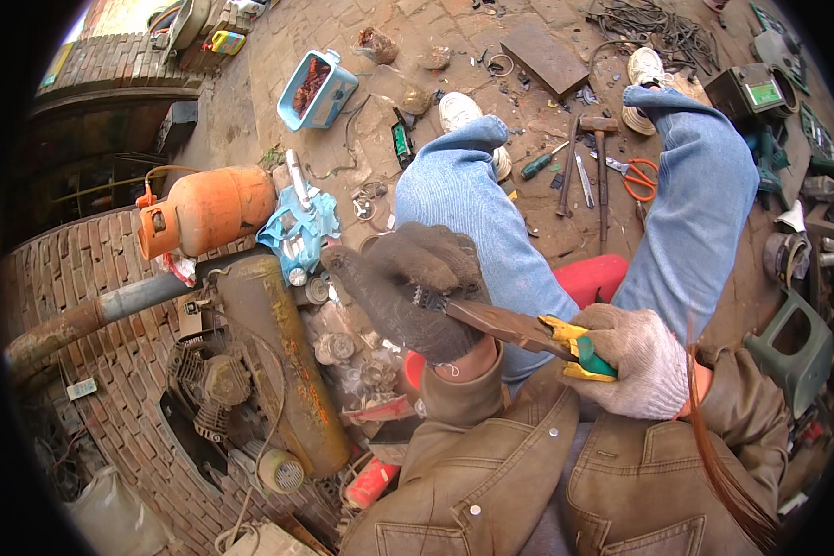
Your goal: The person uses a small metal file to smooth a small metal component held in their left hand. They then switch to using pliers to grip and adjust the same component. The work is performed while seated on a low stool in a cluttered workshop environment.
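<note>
An orange gas cylinder (208, 208) lies on the brick ground beside a rusty yellow tank (282, 366). Farther off sit a light blue tub (318, 90), a hammer (601, 167) and orange-handled scissors (639, 178). A green box-shaped machine (749, 93) stands at the right.

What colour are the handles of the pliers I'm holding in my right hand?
Yellow and green, on the rusty brown metal pliers gripped by the right hand; head view.

The tips of the pliers (519, 331) vanish inside the curled left hand (415, 289), so whatever they bite on cannot be seen. Their handles are mostly buried in the right hand (636, 359). Just right of that hand, a bundle of thin reddish wire (713, 445) runs off the lower edge.
</note>
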Tool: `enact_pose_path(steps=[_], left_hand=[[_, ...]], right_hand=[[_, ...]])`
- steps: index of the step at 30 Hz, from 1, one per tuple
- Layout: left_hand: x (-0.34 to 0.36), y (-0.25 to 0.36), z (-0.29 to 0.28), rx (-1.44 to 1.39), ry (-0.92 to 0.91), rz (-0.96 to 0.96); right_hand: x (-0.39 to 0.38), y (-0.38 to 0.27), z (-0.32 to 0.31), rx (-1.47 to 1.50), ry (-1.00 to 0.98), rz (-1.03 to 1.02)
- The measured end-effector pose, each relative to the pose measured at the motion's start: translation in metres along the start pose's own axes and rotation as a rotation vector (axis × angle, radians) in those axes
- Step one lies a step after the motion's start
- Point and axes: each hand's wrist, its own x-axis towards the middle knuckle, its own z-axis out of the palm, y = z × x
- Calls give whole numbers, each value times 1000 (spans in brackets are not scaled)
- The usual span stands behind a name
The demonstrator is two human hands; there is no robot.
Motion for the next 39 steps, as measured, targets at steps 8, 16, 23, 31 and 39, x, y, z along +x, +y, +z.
enact_pose_path(steps=[8,16,23,31,39], left_hand=[[5,-1,-10,257,-90,-15],[1,7,-6,749,-92,57],[5,11,-10,860,-198,8],[5,7,-15,265,-193,-116],[5,-7,-13,-28,-100,-106]], right_hand=[[0,0,-4,147,-10,76],[1,-7,-17,172,-73,94],[1,-16,-20,173,-118,184],[0,-9,-3,-172,-141,150],[4,-3,-1,-361,23,-15]])
